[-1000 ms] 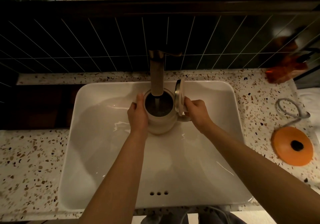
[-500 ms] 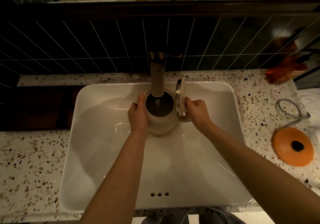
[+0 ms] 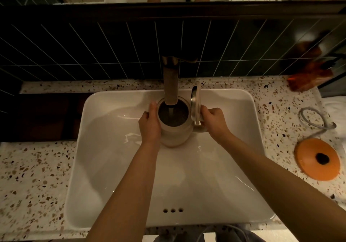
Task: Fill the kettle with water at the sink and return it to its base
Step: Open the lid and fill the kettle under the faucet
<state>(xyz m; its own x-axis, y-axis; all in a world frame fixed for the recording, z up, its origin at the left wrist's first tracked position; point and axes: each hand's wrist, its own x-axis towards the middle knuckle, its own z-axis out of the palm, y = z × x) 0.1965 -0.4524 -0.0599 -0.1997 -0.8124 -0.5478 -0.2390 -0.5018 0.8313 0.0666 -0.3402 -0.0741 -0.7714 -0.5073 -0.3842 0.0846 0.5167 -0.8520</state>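
Note:
A cream kettle (image 3: 175,135) sits inside the white sink (image 3: 234,166), directly under the brass faucet (image 3: 170,84). Its hinged lid (image 3: 195,104) stands open on the right side. A thin stream of water falls from the spout into the kettle's dark interior. My left hand (image 3: 149,125) presses against the kettle's left wall. My right hand (image 3: 213,121) grips the handle on the right. The orange round kettle base (image 3: 316,160) lies on the terrazzo counter at the right, its grey cord (image 3: 314,121) looping behind it.
Dark tiles cover the wall behind the faucet, with a mirror above. An amber bottle (image 3: 307,78) stands at the back right corner of the terrazzo counter (image 3: 33,176). White cloth shows at the right edge. A dark recess lies left of the sink.
Both hands and the kettle stay in the same place under the running faucet. Only the camera has shifted slightly.

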